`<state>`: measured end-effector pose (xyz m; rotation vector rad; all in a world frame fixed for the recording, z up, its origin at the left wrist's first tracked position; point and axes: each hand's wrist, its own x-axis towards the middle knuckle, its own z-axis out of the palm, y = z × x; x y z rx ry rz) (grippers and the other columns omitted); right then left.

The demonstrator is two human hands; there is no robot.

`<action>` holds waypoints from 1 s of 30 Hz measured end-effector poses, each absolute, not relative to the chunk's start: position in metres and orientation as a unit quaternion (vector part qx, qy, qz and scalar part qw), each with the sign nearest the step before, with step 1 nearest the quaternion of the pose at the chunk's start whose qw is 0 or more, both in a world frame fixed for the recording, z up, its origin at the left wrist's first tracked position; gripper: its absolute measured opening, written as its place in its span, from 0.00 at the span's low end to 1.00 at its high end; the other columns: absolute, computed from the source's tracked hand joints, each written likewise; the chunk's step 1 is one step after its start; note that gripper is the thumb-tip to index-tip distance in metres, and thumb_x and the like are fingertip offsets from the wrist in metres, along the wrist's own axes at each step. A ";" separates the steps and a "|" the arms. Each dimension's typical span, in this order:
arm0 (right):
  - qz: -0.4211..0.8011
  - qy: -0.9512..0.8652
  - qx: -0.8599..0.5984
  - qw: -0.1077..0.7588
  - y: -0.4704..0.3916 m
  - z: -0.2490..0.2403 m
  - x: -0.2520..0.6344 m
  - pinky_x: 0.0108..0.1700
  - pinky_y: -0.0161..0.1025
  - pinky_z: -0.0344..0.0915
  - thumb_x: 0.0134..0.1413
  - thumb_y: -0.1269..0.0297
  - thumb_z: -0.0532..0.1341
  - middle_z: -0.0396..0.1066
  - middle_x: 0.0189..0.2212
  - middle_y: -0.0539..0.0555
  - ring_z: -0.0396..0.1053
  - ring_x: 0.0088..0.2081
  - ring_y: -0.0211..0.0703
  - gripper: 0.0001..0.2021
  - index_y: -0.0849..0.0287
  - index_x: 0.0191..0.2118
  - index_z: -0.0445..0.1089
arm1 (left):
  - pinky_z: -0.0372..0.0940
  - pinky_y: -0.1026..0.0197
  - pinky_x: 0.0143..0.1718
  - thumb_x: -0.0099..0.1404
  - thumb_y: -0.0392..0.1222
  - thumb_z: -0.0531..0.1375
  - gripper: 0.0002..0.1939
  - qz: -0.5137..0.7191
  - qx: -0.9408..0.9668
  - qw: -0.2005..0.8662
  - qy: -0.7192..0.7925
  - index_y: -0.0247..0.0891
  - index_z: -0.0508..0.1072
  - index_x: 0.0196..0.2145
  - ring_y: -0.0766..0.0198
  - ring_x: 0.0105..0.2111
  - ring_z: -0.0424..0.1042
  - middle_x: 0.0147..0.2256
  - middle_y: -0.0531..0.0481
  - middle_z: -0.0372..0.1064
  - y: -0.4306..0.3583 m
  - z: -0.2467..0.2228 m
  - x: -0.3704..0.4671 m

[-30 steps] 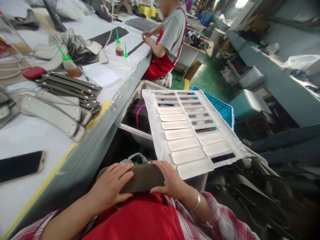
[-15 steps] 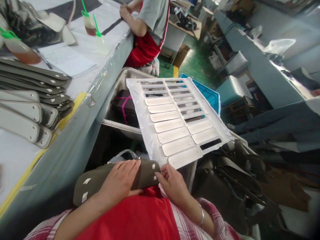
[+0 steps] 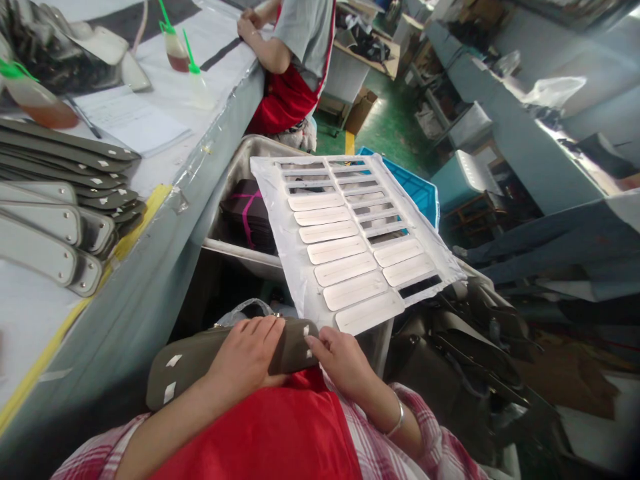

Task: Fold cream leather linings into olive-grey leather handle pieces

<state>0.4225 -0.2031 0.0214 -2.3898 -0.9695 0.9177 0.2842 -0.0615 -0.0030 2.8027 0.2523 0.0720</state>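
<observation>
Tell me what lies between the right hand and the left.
Between the right hand and the left hand lies a stretch of the olive piece, with white tabs near the left fingertips, in the head view.

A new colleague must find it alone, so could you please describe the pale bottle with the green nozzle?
Look at the white-topped table on the left. Beyond its papers, two green-nozzled bottles stand close together; the pale bottle is nearer the table edge. Its body looks whitish, while its neighbour and the third bottle hold reddish-brown liquid.
</observation>
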 end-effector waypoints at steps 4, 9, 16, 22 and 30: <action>0.316 -0.368 -0.856 0.177 -0.204 0.019 0.423 0.23 0.33 0.46 0.58 0.54 0.51 0.58 0.17 0.47 0.55 0.20 0.34 0.18 0.58 0.21 0.56 | 0.56 0.51 0.45 0.52 0.55 0.58 0.30 0.001 0.982 0.171 0.082 0.32 0.64 0.48 0.49 0.43 0.64 0.46 0.38 0.65 -0.066 -0.002 0.295; 0.293 -0.407 -0.850 0.162 -0.206 0.015 0.420 0.25 0.33 0.46 0.59 0.56 0.50 0.60 0.19 0.48 0.57 0.22 0.34 0.17 0.58 0.22 0.55 | 0.57 0.51 0.44 0.52 0.55 0.59 0.29 -0.013 0.978 0.186 0.093 0.31 0.64 0.46 0.50 0.43 0.64 0.43 0.38 0.66 -0.067 0.000 0.297; 0.262 -0.492 -0.801 0.219 -0.201 0.026 0.413 0.25 0.33 0.46 0.58 0.61 0.50 0.59 0.19 0.47 0.55 0.21 0.33 0.15 0.58 0.21 0.53 | 0.59 0.51 0.41 0.53 0.55 0.58 0.31 0.011 0.981 0.177 0.079 0.28 0.64 0.47 0.50 0.41 0.66 0.43 0.37 0.66 -0.064 -0.006 0.294; 0.304 -0.460 -0.791 0.265 -0.207 0.023 0.421 0.25 0.31 0.47 0.58 0.62 0.50 0.56 0.19 0.46 0.55 0.22 0.31 0.16 0.59 0.21 0.52 | 0.60 0.50 0.44 0.55 0.58 0.56 0.34 0.083 0.981 0.164 0.059 0.28 0.60 0.50 0.50 0.42 0.67 0.43 0.35 0.67 -0.061 -0.013 0.286; 0.227 -0.577 -0.729 0.291 -0.196 0.035 0.409 0.22 0.32 0.44 0.60 0.56 0.47 0.56 0.17 0.46 0.51 0.19 0.32 0.19 0.59 0.21 0.54 | 0.61 0.51 0.46 0.60 0.33 0.48 0.16 0.117 0.983 0.126 0.064 0.28 0.61 0.46 0.55 0.43 0.68 0.42 0.37 0.68 -0.057 -0.019 0.277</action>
